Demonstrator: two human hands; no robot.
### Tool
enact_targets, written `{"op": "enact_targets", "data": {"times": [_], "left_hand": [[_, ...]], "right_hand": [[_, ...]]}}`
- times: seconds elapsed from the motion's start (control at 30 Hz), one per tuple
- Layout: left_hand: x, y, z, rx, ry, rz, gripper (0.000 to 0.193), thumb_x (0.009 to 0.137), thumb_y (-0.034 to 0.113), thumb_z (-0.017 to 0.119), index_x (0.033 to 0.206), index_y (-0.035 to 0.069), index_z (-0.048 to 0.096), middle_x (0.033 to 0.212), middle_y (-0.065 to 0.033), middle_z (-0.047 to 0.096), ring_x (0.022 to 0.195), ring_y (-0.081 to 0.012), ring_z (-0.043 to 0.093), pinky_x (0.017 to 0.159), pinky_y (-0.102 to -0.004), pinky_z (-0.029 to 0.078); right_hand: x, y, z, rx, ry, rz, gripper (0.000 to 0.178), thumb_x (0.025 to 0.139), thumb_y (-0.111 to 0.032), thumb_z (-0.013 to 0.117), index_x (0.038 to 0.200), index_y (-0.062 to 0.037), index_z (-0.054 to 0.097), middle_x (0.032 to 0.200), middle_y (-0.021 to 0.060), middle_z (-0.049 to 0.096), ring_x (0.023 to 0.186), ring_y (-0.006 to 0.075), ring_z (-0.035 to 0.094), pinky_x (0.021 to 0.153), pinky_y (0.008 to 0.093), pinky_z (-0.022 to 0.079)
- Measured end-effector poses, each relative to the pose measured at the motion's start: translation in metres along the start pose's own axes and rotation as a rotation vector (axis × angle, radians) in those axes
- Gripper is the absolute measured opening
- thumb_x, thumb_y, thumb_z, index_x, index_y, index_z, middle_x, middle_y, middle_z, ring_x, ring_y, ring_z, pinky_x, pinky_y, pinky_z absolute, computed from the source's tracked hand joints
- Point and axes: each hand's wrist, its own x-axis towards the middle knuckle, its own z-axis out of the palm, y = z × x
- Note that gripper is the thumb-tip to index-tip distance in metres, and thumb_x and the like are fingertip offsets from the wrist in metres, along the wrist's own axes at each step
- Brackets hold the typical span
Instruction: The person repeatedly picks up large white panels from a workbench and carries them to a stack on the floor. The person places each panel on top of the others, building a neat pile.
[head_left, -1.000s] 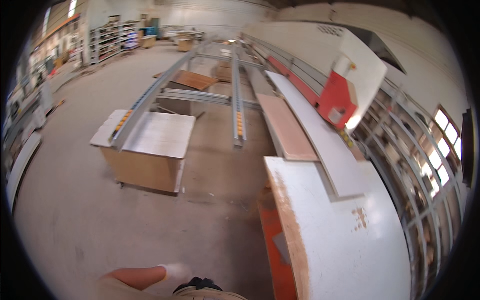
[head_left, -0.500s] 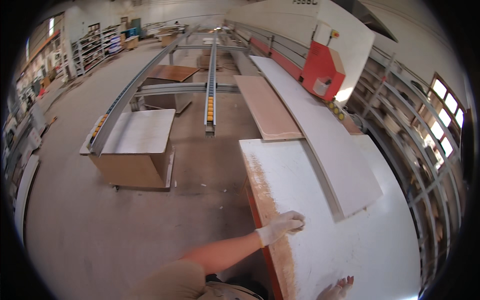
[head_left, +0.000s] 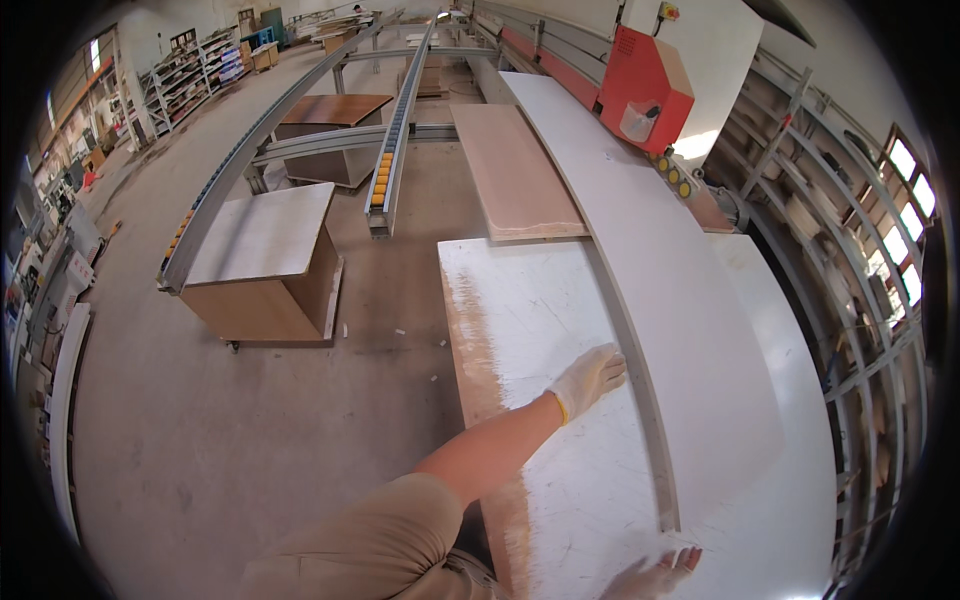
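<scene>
Component location: the long pale panel (head_left: 680, 340) lies flat on the white counter (head_left: 535, 320), its near end toward the near part of the counter and its far length extending past the counter's far edge. A shorter pinkish-brown board (head_left: 520, 170) lies at the far edge of the counter, and a red machine housing (head_left: 640, 95) stands beyond the counter's far right part.

Hand status: the left hand (head_left: 590, 384), gloved, is over the middle of the counter, just beside the panel's left long edge. Its fingers are extended and close together, with nothing gripped; whether the fingertips touch the edge cannot be told. The right hand (head_left: 655, 577) is at the near part of the counter, short of the panel's near end. Its fingers are loosely spread and appear to hold nothing (blur hides finer detail).

Handling characteristics: the panel is judged stiff across its width and fairly heavy because of its length, with some flex likely if supported at one end only. The smooth face probably offers little grip to a gloved palm, and corners and edges may chip if knocked.

Grip points: hold the left long edge over the middle of the counter with one hand, and the near end with the other. Press against the edges; avoid relying on friction from the top face.
</scene>
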Motion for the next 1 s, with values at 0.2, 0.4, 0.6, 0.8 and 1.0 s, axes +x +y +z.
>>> {"op": "enact_targets", "data": {"times": [0.2, 0.4, 0.6, 0.8, 1.0], "left_hand": [[0.040, -0.010, 0.010, 0.021, -0.075, -0.040, 0.073, 0.109, 0.041, 0.053, 0.160, -0.006, 0.030, 0.168, -0.0218, 0.032, 0.156, -0.0329, 0.033, 0.127, -0.0460, 0.032], [0.069, -0.037, -0.009, -0.015, -0.123, -0.149, 0.062, 0.108, 0.042, 0.055, 0.156, 0.004, 0.042, 0.161, -0.0128, 0.045, 0.147, -0.0276, 0.043, 0.123, -0.0444, 0.033], [0.067, -0.076, -0.015, 0.024, -0.115, -0.114, 0.051, 0.107, 0.041, 0.059, 0.144, 0.006, 0.051, 0.143, -0.0091, 0.059, 0.128, -0.0253, 0.057, 0.109, -0.0475, 0.046], [0.068, -0.102, -0.038, 0.017, -0.174, -0.164, 0.047, 0.106, 0.044, 0.060, 0.132, 0.006, 0.059, 0.117, -0.0124, 0.067, 0.100, -0.0272, 0.065, 0.087, -0.0408, 0.057], [-0.005, -0.190, 0.080, 0.555, -0.004, -0.065, 0.053, 0.102, 0.044, 0.063, 0.129, -0.001, 0.062, 0.117, -0.0192, 0.069, 0.105, -0.0335, 0.067, 0.092, -0.0440, 0.054]], "right_hand": [[0.106, 0.018, -0.050, 0.582, 0.143, 0.432, 0.059, 0.109, -0.033, 0.049, 0.152, 0.0075, 0.042, 0.151, 0.0278, 0.051, 0.144, 0.0404, 0.046, 0.124, 0.0486, 0.035], [0.165, 0.111, -0.137, -0.287, -0.198, 0.057, 0.058, 0.114, -0.033, 0.041, 0.149, 0.0128, 0.047, 0.152, 0.0321, 0.051, 0.142, 0.0417, 0.047, 0.123, 0.0420, 0.035], [0.140, 0.065, -0.171, -0.264, 0.121, 0.500, 0.051, 0.112, -0.032, 0.040, 0.140, 0.0066, 0.059, 0.146, 0.0277, 0.059, 0.136, 0.0388, 0.056, 0.117, 0.0473, 0.043], [0.116, 0.022, -0.061, -0.268, -0.141, 0.309, 0.050, 0.111, -0.031, 0.039, 0.136, 0.0044, 0.064, 0.144, 0.0258, 0.062, 0.134, 0.0379, 0.058, 0.115, 0.0488, 0.045], [0.077, 0.022, -0.024, -0.387, -0.406, -0.046, 0.051, 0.112, -0.032, 0.040, 0.139, 0.0063, 0.060, 0.145, 0.0276, 0.060, 0.135, 0.0389, 0.057, 0.116, 0.0481, 0.044]]}}
